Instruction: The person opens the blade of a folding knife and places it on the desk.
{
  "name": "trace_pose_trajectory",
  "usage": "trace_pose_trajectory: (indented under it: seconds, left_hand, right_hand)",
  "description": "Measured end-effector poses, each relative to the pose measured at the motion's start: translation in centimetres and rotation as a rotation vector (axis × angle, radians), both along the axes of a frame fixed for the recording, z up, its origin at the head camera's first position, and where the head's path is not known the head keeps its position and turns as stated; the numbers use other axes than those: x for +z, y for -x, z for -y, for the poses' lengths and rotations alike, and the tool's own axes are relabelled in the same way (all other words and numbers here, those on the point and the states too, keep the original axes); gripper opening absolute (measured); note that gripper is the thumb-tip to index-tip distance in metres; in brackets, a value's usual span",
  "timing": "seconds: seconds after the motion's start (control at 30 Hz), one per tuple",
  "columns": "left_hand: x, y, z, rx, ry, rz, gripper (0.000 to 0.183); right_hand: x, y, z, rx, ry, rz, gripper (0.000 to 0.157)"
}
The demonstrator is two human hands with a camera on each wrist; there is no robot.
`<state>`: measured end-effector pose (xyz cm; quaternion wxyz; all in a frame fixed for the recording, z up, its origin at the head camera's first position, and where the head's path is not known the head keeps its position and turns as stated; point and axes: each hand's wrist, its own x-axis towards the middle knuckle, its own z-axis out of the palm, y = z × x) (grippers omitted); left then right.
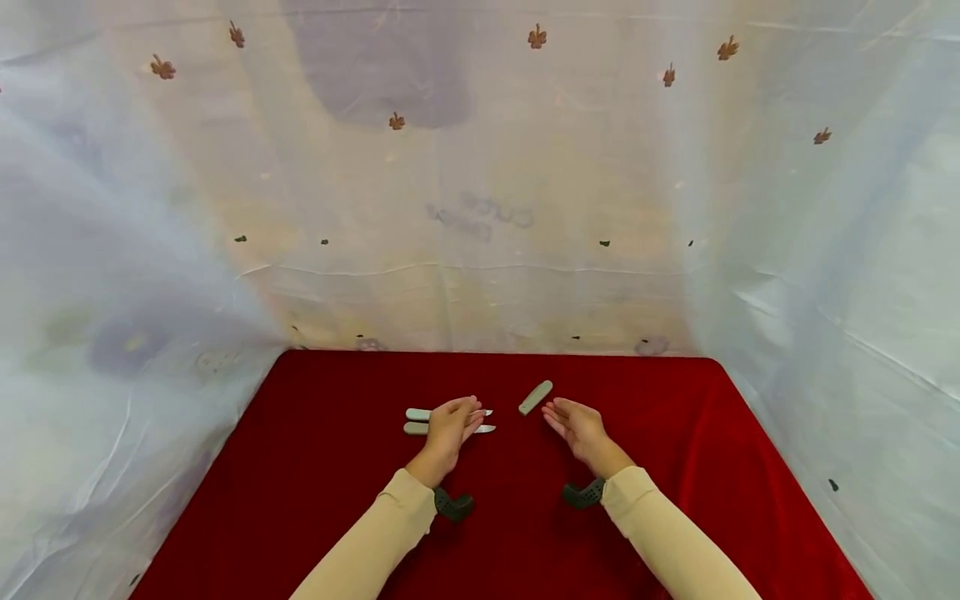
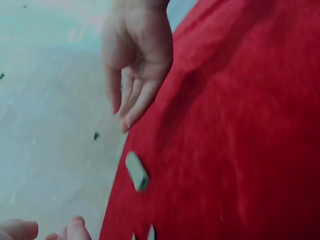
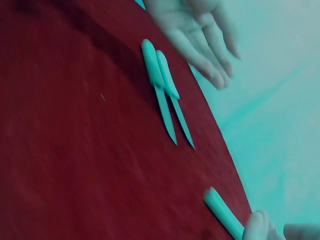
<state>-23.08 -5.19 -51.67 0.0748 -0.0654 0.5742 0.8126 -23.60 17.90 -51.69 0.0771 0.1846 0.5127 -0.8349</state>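
Two knives with pale handles and bare pointed blades lie side by side on the red cloth, the farther knife [image 1: 417, 414] and the nearer knife [image 1: 416, 428]. My left hand [image 1: 448, 427] is above them, hiding their middles in the head view, with relaxed fingers and nothing held. To their right lies a pale piece like a folded pocket knife [image 1: 536, 397], no blade showing. Just right of that piece, my right hand [image 1: 579, 427] hovers with loosely bent, empty fingers. Both knives show whole in the right wrist view, the nearer handle [image 3: 151, 62] at left.
Red cloth [image 1: 495, 533] covers the table. Pale patterned sheeting hangs as a back wall [image 1: 480, 308], a left wall [image 1: 112, 375] and a right wall [image 1: 847, 358] round its edges. Each wrist carries a dark strapped device, left device [image 1: 454, 506] and right device [image 1: 582, 495].
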Motion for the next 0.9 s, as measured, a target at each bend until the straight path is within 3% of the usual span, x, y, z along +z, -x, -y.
trace_pose_trajectory:
  seconds: [0.2, 0.37, 0.63, 0.77, 0.9]
  left_hand:
    - [0.4, 0.6, -3.1, -0.055, 0.011, -0.006, 0.031]
    - [-0.8, 1.2, -5.9, -0.053, 0.096, -0.02, 0.029]
    - [-2.6, 2.4, -8.9, 0.042, 0.467, -0.157, 0.026]
    - [-2.8, 2.8, -9.7, 0.05, 0.554, -0.214, 0.026]
    - [-3.3, 3.0, -9.8, 0.073, 0.638, -0.22, 0.027]
  right_hand:
    - [0.8, 1.6, -2.1, 0.065, -0.095, -0.005, 0.042]
    - [0.5, 3.1, -2.6, 0.129, -0.19, -0.005, 0.041]
    - [-0.2, 4.9, -2.2, 0.149, -0.268, 0.003, 0.041]
    - [-0.9, 5.9, -2.2, 0.123, -0.344, -0.019, 0.042]
    - [-1.6, 6.9, -2.0, 0.186, -0.502, -0.084, 0.042]
